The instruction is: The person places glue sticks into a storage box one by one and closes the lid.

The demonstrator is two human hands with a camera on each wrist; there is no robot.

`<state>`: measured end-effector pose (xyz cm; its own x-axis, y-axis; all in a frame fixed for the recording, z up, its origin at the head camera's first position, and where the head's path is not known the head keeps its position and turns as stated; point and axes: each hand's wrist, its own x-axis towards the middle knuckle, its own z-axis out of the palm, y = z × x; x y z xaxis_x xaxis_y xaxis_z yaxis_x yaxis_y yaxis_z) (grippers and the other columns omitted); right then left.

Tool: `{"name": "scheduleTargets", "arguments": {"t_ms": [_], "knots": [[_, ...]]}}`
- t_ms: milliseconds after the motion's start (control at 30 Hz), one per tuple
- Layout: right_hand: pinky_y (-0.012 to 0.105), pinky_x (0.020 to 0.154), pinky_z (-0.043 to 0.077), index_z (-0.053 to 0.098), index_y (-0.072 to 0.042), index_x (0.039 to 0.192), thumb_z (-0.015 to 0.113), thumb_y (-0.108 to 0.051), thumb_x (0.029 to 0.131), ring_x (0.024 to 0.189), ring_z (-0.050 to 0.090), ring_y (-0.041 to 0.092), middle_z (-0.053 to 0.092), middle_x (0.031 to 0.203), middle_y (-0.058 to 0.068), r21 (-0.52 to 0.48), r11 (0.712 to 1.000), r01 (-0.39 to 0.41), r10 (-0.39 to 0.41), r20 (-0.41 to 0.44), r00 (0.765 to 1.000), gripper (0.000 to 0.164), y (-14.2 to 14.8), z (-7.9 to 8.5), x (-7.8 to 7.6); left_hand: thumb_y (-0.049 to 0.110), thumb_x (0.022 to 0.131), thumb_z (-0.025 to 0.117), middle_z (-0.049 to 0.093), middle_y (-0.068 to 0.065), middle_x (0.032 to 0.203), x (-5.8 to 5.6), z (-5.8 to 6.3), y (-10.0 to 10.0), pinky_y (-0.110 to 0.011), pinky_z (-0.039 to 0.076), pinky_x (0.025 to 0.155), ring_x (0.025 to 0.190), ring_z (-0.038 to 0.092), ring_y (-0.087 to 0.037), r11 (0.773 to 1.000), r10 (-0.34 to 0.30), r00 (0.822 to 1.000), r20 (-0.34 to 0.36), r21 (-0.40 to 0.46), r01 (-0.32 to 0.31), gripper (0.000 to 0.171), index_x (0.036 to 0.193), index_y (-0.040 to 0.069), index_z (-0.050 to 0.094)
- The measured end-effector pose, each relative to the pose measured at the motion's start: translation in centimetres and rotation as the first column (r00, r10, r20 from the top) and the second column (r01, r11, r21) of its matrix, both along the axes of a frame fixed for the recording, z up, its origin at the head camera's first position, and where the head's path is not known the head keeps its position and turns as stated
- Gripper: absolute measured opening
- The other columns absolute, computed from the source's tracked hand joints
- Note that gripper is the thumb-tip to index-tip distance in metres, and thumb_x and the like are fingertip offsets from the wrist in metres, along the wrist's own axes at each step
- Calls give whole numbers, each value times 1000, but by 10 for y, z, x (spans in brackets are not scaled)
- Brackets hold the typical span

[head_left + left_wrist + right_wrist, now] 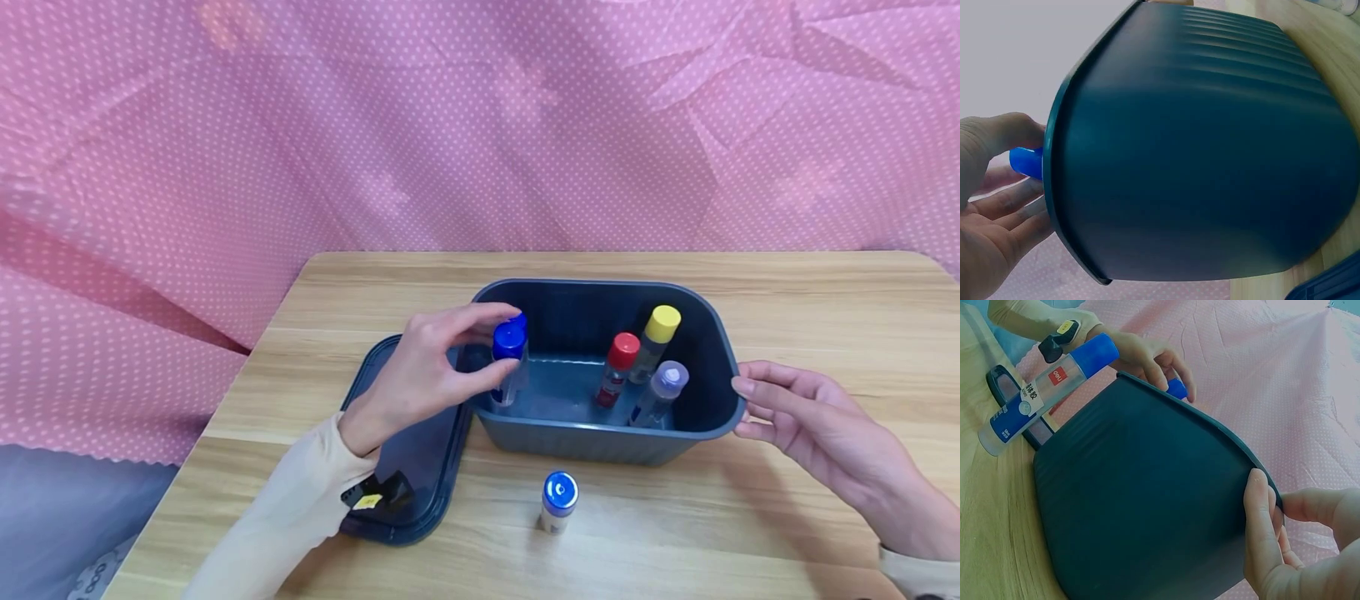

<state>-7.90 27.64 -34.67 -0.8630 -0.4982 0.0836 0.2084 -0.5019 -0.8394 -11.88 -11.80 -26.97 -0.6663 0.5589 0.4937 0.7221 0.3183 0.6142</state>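
Fingers (480,317) of the left hand (427,367) pinching a clear, blue-capped glue bottle (508,362), upright inside the dark bin (720,333).

The left hand (431,367) reached in from the lower left, its forearm in a cream sleeve angled up and to the right, a small black device strapped at the wrist. Its fingers and thumb were curled in a pinching grip, fingertips pointing right, knuckles raised. The right hand (806,425) came in from the lower right, palm turned leftward, fingers nearly straight and close together, with the thumb (1260,519) lying flat and extended beside them.
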Motion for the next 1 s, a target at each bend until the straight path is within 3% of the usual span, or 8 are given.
{"name": "scheduleTargets", "arguments": {"t_ms": [133,267,500,733,1000], "knots": [[34,83,56,62,3,117,26,11,100,95,66,20,66,109,9,16,1000,11,-12,25,1000,40,0,1,0,6,80,78,68,-12,114,-2,1,0,-29,54,86,96,68,-18,995,5,1000,-27,-98,-8,43,120,-1,64],[34,83,56,61,3,117,25,11,100,94,66,19,66,109,8,11,1000,6,-6,26,1000,41,0,2,0,9,81,78,68,-12,114,-2,3,1,-30,55,85,97,68,-20,970,28,1000,-2,-242,-28,41,119,1,65],[35,83,56,61,3,117,26,11,100,94,66,20,66,108,9,8,1000,5,-6,37,999,40,-1,2,0,12,83,77,66,-10,119,-3,11,11,-33,52,91,105,64,-23,859,83,993,88,-511,-27,38,118,3,65],[34,83,56,61,3,117,26,11,100,94,66,19,65,109,9,21,1000,9,-9,18,1000,41,0,2,0,8,84,75,63,-12,124,-4,13,18,-34,52,91,109,62,-24,823,134,979,155,-567,-23,39,121,3,64],[35,83,56,61,3,118,26,11,100,94,66,20,65,109,9,17,1000,10,-10,22,1000,40,0,1,0,6,84,75,62,-13,125,-6,11,22,-36,51,92,113,61,-26,814,158,972,175,-580,-28,40,122,2,63]]}}
